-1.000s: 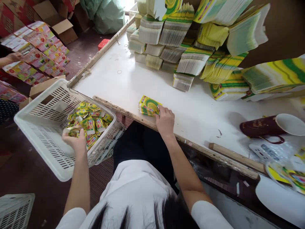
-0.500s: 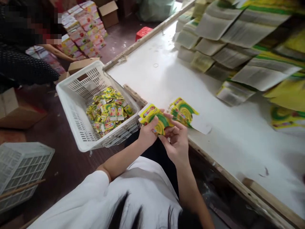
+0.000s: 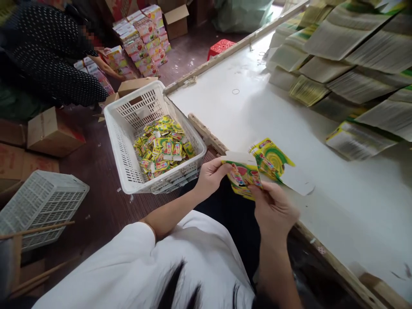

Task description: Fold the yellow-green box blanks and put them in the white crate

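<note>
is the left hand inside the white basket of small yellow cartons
No, the left hand is outside the white basket, holding a yellow-and-green carton together with the right hand.

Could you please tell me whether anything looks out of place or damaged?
Small white scraps litter the floor beside the white crate, like stray rubbish. The wooden edging on the table stops short of the corner there, perhaps broken off.

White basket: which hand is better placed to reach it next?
Likely the left hand: it is nearer the white basket; the right hand is farther off. Both hold yellow-green packaging.
</note>
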`<state>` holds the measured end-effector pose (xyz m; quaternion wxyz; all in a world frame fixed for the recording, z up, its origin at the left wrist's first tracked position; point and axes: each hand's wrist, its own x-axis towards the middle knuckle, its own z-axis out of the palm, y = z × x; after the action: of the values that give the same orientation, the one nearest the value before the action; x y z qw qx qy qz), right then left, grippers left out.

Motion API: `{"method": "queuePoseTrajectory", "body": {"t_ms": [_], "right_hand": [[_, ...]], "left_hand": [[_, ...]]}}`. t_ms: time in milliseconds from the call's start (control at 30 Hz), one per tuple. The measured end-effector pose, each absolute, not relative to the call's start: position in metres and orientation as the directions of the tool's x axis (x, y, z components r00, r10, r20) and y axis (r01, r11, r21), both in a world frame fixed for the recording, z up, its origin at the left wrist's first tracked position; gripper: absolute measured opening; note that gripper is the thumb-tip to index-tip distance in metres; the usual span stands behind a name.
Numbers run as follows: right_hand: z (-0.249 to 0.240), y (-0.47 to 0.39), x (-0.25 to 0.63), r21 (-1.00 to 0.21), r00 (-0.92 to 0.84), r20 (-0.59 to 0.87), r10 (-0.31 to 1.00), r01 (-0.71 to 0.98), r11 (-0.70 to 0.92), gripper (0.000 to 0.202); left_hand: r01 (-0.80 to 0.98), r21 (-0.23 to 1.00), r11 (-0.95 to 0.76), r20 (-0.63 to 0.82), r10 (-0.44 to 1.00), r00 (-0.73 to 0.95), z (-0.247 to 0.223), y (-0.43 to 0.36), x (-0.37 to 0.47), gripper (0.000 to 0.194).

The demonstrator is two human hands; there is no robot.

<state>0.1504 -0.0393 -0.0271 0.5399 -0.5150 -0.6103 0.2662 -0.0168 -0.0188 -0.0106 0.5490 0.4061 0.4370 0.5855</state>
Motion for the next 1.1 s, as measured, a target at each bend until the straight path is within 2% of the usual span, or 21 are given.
{"method": "queuePoseTrajectory", "body": {"t_ms": [67, 133, 200, 233, 267, 333, 400, 467, 533, 633, 733, 833, 900, 1000, 1100], "right_hand": [[-0.024, -0.035, 0.165, -0.707, 0.027, 0.536, 0.844, 0.561, 0.431, 0.017], [-0.020, -0.030, 0.175, -0.521, -0.131, 0.608, 0.783, 0.678, 0.518, 0.030], [-0.018, -0.027, 0.177, -0.421, -0.326, 0.587, 0.741, 0.658, 0.624, 0.043], [-0.018, -0.027, 0.176, -0.411, -0.390, 0.581, 0.715, 0.618, 0.671, 0.048], [-0.019, -0.028, 0.172, -0.416, -0.408, 0.592, 0.695, 0.583, 0.697, 0.051], [-0.021, -0.032, 0.160, -0.449, -0.277, 0.668, 0.691, 0.590, 0.671, 0.052], [-0.025, -0.040, 0.146, -0.494, -0.049, 0.734, 0.677, 0.646, 0.582, 0.049], [-0.031, -0.048, 0.135, -0.567, 0.087, 0.723, 0.685, 0.641, 0.517, 0.042], [-0.036, -0.052, 0.129, -0.722, 0.177, 0.619, 0.766, 0.511, 0.466, 0.040], [-0.041, -0.043, 0.132, -0.941, 0.276, 0.320, 0.906, 0.204, 0.270, 0.050], [-0.045, -0.022, 0.141, -0.999, 0.209, 0.046, 0.977, -0.008, 0.048, 0.039], [-0.048, -0.011, 0.146, -0.967, -0.017, -0.184, 0.983, -0.175, -0.184, 0.040], [-0.049, -0.015, 0.142, -0.944, -0.133, -0.223, 0.966, -0.218, -0.248, 0.050], [-0.049, -0.029, 0.131, -0.927, -0.196, -0.165, 0.967, -0.304, -0.220, 0.073], [-0.047, -0.037, 0.122, -0.939, -0.106, -0.102, 0.989, -0.319, -0.131, 0.066]], "left_hand": [[-0.140, 0.988, -0.070, 0.070, 0.998, -0.011, 0.005, -0.017, -0.035, 0.059], [0.078, 0.982, -0.169, 0.166, 0.985, 0.045, 0.022, -0.016, -0.048, 0.078], [0.306, 0.922, -0.238, 0.190, 0.965, 0.181, 0.031, -0.014, -0.050, 0.098], [0.387, 0.889, -0.244, 0.140, 0.951, 0.276, 0.031, -0.013, -0.047, 0.101], [0.440, 0.869, -0.229, 0.063, 0.930, 0.361, 0.028, -0.012, -0.042, 0.097], [0.483, 0.863, -0.146, -0.085, 0.901, 0.425, 0.014, -0.009, -0.030, 0.086], [0.461, 0.887, -0.040, -0.141, 0.926, 0.351, -0.004, -0.008, -0.020, 0.085], [0.412, 0.911, 0.004, -0.120, 0.959, 0.255, -0.018, -0.009, -0.015, 0.091], [0.411, 0.911, -0.018, -0.075, 0.975, 0.209, -0.026, -0.011, -0.015, 0.091], [0.477, 0.868, -0.136, 0.016, 0.969, 0.248, -0.029, -0.018, -0.018, 0.091], [0.500, 0.808, -0.311, 0.137, 0.925, 0.355, -0.028, -0.024, -0.018, 0.082], [0.483, 0.765, -0.426, 0.264, 0.891, 0.369, -0.028, -0.027, -0.017, 0.066], [0.494, 0.765, -0.413, 0.260, 0.900, 0.350, -0.027, -0.028, -0.017, 0.063], [0.559, 0.768, -0.314, 0.165, 0.939, 0.301, -0.023, -0.027, -0.017, 0.064], [0.605, 0.738, -0.300, 0.151, 0.947, 0.285, -0.020, -0.024, -0.017, 0.060]]}}
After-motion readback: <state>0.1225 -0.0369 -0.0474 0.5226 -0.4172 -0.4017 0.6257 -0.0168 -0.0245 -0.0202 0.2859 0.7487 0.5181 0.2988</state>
